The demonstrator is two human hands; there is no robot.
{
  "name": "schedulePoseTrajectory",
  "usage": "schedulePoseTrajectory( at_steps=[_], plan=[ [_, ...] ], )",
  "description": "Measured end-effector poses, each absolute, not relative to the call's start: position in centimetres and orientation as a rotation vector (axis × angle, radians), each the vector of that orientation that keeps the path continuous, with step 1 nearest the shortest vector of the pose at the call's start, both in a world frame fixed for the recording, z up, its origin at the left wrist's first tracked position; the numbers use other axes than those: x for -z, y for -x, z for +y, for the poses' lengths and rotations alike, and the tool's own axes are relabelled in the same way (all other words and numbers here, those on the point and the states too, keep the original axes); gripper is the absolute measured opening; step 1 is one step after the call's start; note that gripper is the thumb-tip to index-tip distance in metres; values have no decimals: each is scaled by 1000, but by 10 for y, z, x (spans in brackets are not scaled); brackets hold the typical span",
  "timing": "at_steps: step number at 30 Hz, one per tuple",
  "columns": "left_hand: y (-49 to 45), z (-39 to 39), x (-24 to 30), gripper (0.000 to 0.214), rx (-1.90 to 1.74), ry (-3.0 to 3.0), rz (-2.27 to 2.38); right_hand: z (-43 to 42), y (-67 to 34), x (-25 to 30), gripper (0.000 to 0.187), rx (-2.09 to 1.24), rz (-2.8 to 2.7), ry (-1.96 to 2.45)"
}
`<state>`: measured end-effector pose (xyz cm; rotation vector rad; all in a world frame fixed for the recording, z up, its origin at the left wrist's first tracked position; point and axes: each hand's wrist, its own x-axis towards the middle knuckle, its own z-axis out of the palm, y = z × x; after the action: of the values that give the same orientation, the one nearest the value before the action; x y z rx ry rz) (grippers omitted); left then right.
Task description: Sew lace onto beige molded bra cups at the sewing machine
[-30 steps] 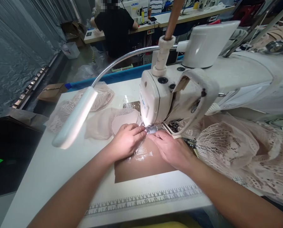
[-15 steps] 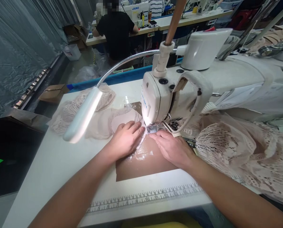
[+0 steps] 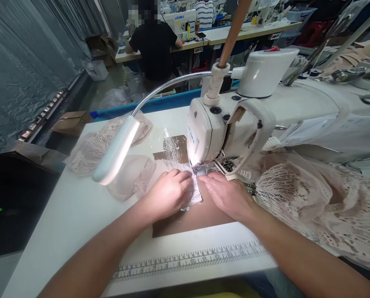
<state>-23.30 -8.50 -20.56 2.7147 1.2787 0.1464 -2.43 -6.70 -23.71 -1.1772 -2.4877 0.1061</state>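
Note:
A white sewing machine (image 3: 205,130) stands over the table, its needle area brightly lit. Pale pink lace fabric (image 3: 197,194) lies beside the presser foot, on a brown sheet (image 3: 178,225). My left hand (image 3: 174,190) is closed on this fabric just left of the needle, fingers curled and thumb hidden. To the right of the foot, my right hand (image 3: 226,192) rests with fingers stretched out flat on the brown sheet, fingertips close to the foot. A sheer part of the fabric (image 3: 124,178) trails off to the left behind my left hand.
A lamp (image 3: 116,151) on a bendable arm hangs over the left side. More lace (image 3: 91,153) lies beneath it, and a large lace heap (image 3: 311,198) fills the right. A printed ruler (image 3: 187,263) runs along the front edge. Ahead, a person in black (image 3: 152,45) sits at another table.
The lace fabric has turned and shifted toward me under my left hand, baring more brown sheet behind it. My left fingers have curled more. My right hand has hardly moved.

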Motion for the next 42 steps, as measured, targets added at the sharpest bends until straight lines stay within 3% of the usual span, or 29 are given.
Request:
schedulePoseTrajectory(
  at_steps=[17,23,29,36,42],
  plan=[
    [226,-86,214,40,-156,-2705,1346,-68,25,235,34,-204,-2526,1135],
    [238,-93,193,48,-81,-2661,1120,-67,24,233,33,-264,-2515,1127],
    [240,-96,197,22,-128,-2624,1171,-67,22,233,34,-298,-2520,1094],
    [253,-76,200,30,-341,-2178,1135,-66,28,234,42,-392,-2511,1092],
    [254,-76,201,32,-340,-2121,1100,-64,36,235,18,-542,-2444,1061]
  ],
)
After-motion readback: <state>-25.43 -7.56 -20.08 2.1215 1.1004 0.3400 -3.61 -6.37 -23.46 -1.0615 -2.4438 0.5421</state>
